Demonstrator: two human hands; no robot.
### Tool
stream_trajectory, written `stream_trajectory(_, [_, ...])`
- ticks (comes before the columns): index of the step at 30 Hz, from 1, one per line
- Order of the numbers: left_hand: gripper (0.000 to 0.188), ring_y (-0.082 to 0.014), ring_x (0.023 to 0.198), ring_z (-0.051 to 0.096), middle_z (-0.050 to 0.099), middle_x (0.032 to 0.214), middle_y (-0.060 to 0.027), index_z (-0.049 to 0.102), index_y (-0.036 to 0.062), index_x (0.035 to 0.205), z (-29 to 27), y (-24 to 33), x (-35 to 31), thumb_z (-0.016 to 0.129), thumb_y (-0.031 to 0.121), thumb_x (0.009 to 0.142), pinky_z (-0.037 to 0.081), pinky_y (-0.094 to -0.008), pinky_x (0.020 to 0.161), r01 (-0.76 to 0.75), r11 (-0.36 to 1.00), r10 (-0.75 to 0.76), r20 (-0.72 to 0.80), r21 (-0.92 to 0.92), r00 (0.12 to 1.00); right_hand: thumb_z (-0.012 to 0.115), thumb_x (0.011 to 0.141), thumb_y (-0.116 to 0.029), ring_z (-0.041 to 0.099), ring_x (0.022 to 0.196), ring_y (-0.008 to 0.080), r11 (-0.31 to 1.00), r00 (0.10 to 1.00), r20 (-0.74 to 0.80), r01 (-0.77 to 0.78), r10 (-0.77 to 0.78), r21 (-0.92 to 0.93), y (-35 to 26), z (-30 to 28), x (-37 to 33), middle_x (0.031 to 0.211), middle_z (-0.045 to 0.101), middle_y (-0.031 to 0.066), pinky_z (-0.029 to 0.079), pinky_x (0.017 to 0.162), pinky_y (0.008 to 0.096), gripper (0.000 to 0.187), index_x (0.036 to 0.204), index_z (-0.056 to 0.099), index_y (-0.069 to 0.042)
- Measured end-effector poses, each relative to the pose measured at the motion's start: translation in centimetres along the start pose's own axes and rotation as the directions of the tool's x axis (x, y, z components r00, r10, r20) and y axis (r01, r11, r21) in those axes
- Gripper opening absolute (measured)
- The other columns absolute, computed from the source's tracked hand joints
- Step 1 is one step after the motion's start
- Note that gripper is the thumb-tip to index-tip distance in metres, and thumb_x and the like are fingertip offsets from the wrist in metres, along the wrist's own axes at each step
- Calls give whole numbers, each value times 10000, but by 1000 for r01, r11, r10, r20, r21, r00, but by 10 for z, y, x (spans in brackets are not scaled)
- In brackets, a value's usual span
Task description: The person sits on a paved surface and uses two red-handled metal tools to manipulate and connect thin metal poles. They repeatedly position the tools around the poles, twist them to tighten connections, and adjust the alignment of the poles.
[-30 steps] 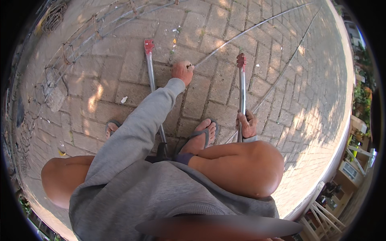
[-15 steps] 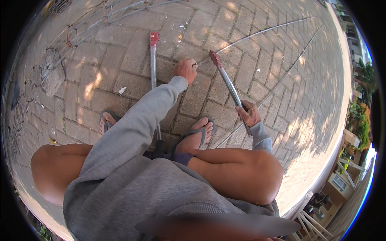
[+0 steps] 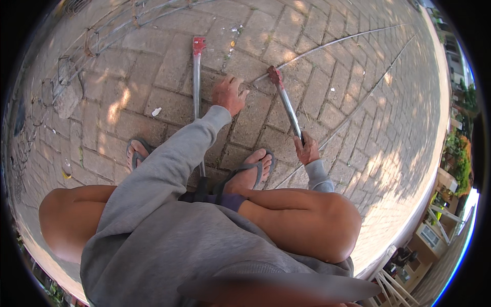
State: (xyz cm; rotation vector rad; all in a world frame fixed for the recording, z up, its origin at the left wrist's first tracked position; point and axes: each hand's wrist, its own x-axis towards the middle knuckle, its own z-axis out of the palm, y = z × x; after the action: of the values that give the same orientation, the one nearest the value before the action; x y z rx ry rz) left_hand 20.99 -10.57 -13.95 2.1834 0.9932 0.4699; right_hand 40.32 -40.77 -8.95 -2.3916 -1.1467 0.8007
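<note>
My left hand [image 3: 229, 94] hovers over the paving with its thumb and fingers apart, holding nothing. My right hand [image 3: 308, 149] grips the dark lower end of a rebar bender [image 3: 288, 106], a silver tube with a red notched head. That head lies against a thin steel rod [image 3: 340, 40] whose short end pokes out to its left, close to my left hand. A second rebar bender [image 3: 197, 77], also red-headed with a black grip, lies between my feet, pointing away. My left forearm crosses above part of its tube.
Another long rod [image 3: 368, 100] runs diagonally on the right, passing under my right hand. A wired rebar frame [image 3: 89, 41] lies at the upper left beside a flat stone [image 3: 68, 102]. My sandalled feet [image 3: 250, 171] rest on the brick paving [image 3: 250, 117].
My left hand has let go of the rod's short end and drawn back slightly left, its fingers spreading. My right hand has shifted left and a little up on the bender, which stands steeper.
</note>
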Motion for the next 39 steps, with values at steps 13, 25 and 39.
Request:
stream_trajectory(13, [182, -412, 1007, 701, 732, 1022, -233, 715, 24, 1005, 44, 3, 43, 680, 201, 980, 542, -490, 913, 37, 999, -38, 240, 8, 970, 675, 1008, -239, 651, 617, 423, 1000, 997, 71, 16, -15, -4, -26, -32, 4, 717, 636, 232, 504, 589, 482, 262, 1010, 602, 12])
stream_trajectory(25, [185, -429, 847, 726, 733, 863, -241, 753, 18, 885, 49, -13, 58, 734, 194, 938, 549, -493, 763, 188, 953, -157, 144, -238, 977, 658, 1008, -204, 646, 598, 170, 962, 868, 455, -262, 198, 81, -96, -137, 31, 732, 622, 112, 535, 519, 363, 397, 1326, 613, 29])
stream_trajectory(39, [185, -291, 639, 682, 707, 758, -162, 708, -16, 920, 43, -20, 68, 704, 157, 983, 548, -414, 603, 497, 706, -351, 360, -504, 864, 578, 1034, -231, 486, 487, 51, 758, 791, 589, -484, 167, 436, -171, -183, 37, 813, 547, 8, 408, 351, 214, 672, 1627, 365, 3])
